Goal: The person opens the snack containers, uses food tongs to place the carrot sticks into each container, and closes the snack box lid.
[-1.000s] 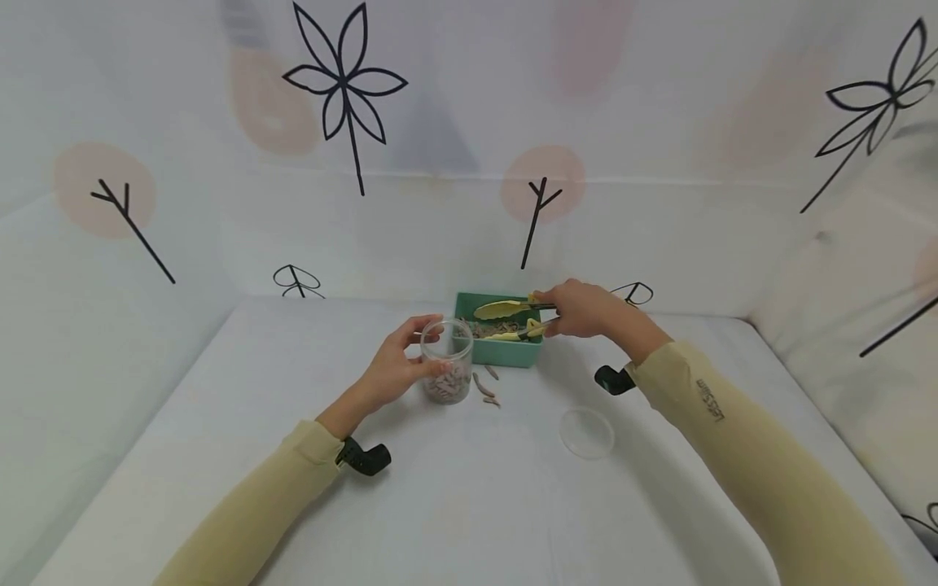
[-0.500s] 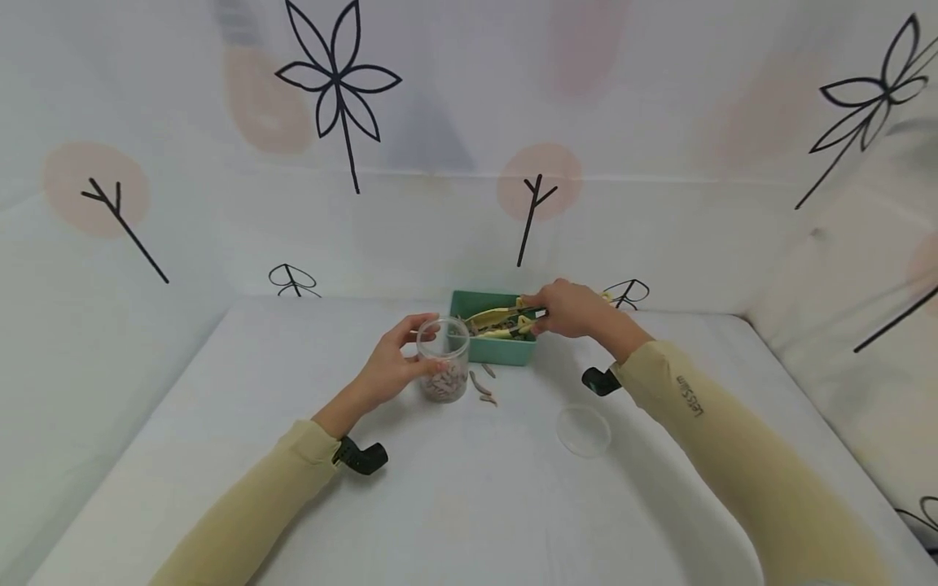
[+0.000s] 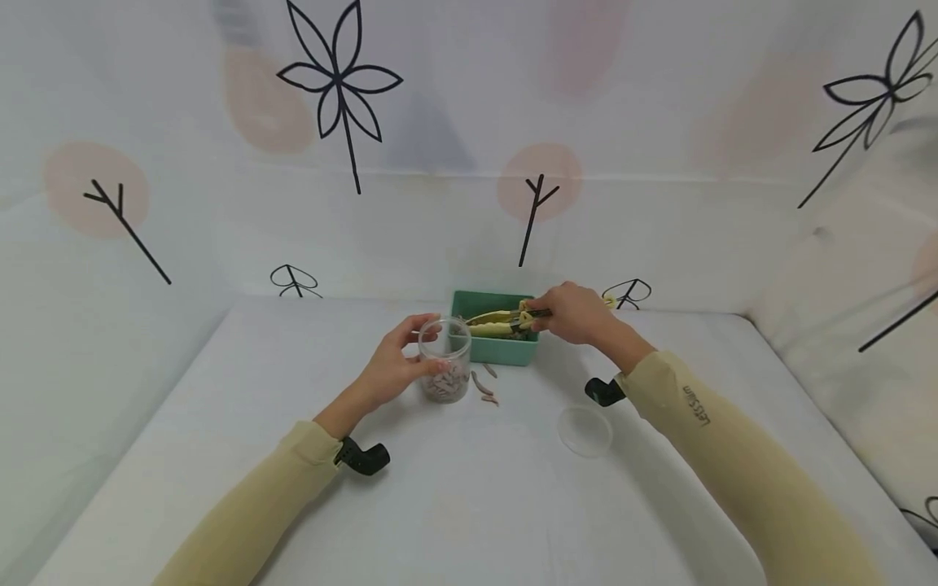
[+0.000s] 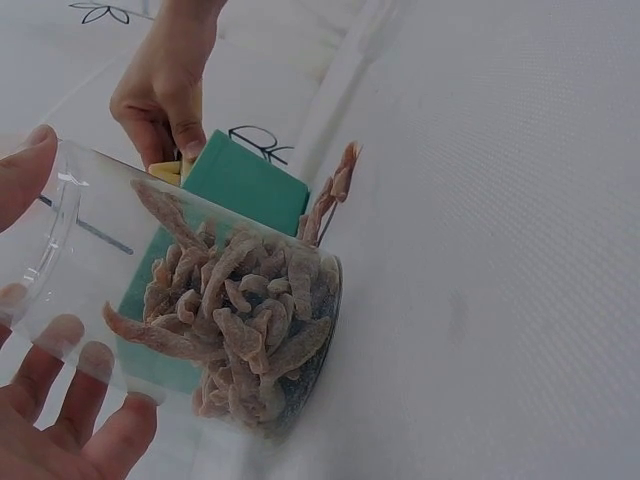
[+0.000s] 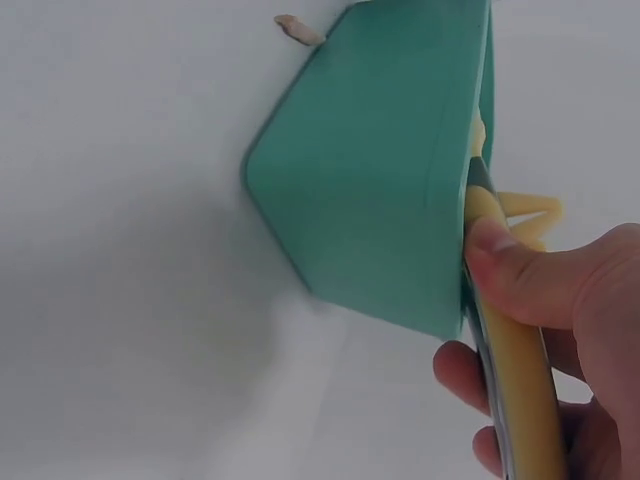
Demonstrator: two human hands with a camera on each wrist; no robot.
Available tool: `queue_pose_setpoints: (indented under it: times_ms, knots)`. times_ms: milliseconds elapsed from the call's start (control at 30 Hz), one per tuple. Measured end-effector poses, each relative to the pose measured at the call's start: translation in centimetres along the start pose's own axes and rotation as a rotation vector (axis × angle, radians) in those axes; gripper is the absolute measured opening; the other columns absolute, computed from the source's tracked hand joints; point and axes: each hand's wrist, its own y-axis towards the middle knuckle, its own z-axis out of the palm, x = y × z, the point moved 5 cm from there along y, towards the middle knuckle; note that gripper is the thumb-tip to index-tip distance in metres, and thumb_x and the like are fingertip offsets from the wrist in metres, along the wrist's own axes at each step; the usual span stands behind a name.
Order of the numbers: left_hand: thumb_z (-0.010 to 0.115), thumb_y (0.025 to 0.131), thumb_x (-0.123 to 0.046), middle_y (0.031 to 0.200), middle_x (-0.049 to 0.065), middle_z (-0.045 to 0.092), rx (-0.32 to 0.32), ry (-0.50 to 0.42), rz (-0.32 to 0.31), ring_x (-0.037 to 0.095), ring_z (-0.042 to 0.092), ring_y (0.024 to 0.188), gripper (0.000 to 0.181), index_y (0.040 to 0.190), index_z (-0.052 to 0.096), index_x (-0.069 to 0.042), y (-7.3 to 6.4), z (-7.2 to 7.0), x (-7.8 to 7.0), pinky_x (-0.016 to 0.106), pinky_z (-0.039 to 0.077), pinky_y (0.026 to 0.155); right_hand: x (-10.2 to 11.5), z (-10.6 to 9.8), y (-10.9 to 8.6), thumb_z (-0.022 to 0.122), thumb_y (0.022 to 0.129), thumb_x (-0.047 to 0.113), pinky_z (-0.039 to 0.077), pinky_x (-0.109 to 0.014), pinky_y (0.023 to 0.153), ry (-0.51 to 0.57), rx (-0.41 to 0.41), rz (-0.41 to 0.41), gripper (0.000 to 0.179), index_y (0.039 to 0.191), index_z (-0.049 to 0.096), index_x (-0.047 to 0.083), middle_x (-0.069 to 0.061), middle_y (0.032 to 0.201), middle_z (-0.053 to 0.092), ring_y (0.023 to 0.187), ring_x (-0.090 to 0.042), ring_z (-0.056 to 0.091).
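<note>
My left hand (image 3: 396,366) holds a clear jar (image 3: 447,342) upright on the table, fingers and thumb curled round its upper part. Brownish, powdery dried strips (image 4: 240,310) fill the jar's lower part. My right hand (image 3: 575,313) grips yellow tongs (image 3: 498,324) over a green rectangular box (image 3: 506,352). The tong tips reach down inside the box, behind the jar's rim in the head view. In the right wrist view the thumb presses on the yellow handle (image 5: 530,400). What the tips touch is hidden by the box wall.
Several loose strips (image 3: 481,384) lie on the white table (image 3: 469,505) in front of the box. A clear round lid (image 3: 585,431) lies flat to the right. A patterned white cloth wall (image 3: 410,236) stands right behind the box.
My right hand has moved left with the tongs, and the tong arms have drawn closer together inside the box. My left hand keeps the jar in place.
</note>
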Motion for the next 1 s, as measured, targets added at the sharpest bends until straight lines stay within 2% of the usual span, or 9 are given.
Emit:
queue_pose_setpoints:
  times_ms: [367, 667, 867, 1000]
  knots:
    - [0.080, 0.086, -0.013, 0.141, 0.012, 0.053, -0.005, 0.026, 0.009, 0.032, 0.048, 0.126, 0.070, 0.147, 0.044, -0.014, 0.0, 0.1, -0.2, 0.047, 0.049, 0.100, -1.3, -1.3, -0.9, 0.074, 0.092, 0.026, 0.042, -0.031, 0.057, 0.048, -0.046, 0.053, 0.049, 0.136, 0.060, 0.009, -0.016, 0.122, 0.068, 0.083, -0.022, 0.057]
    - [0.080, 0.087, -0.013, 0.141, 0.012, 0.053, -0.012, 0.020, 0.005, 0.032, 0.048, 0.126, 0.070, 0.147, 0.044, -0.014, -0.1, 0.0, -0.1, 0.045, 0.049, 0.100, -2.0, -2.8, -1.4, 0.073, 0.092, 0.026, 0.041, -0.031, 0.056, 0.097, -0.090, 0.064, 0.052, 0.139, 0.058, 0.008, -0.018, 0.121, 0.068, 0.077, -0.021, 0.056]
    - [0.079, 0.087, -0.014, 0.142, 0.013, 0.052, -0.006, 0.020, 0.006, 0.032, 0.048, 0.127, 0.071, 0.148, 0.044, -0.014, -0.1, 0.0, -0.1, 0.047, 0.049, 0.100, -1.6, -4.5, -2.1, 0.074, 0.092, 0.022, 0.042, -0.032, 0.057, 0.145, -0.125, 0.070, 0.053, 0.139, 0.057, 0.008, -0.019, 0.120, 0.068, 0.078, -0.022, 0.056]
    - [0.080, 0.087, -0.014, 0.142, 0.012, 0.052, -0.006, 0.026, 0.005, 0.032, 0.048, 0.127, 0.071, 0.148, 0.043, -0.013, 0.0, 0.0, -0.2, 0.049, 0.048, 0.100, -0.8, -5.8, -2.8, 0.074, 0.092, 0.020, 0.041, -0.033, 0.058, 0.171, -0.154, 0.046, 0.052, 0.139, 0.057, 0.007, -0.019, 0.121, 0.068, 0.078, -0.022, 0.056]
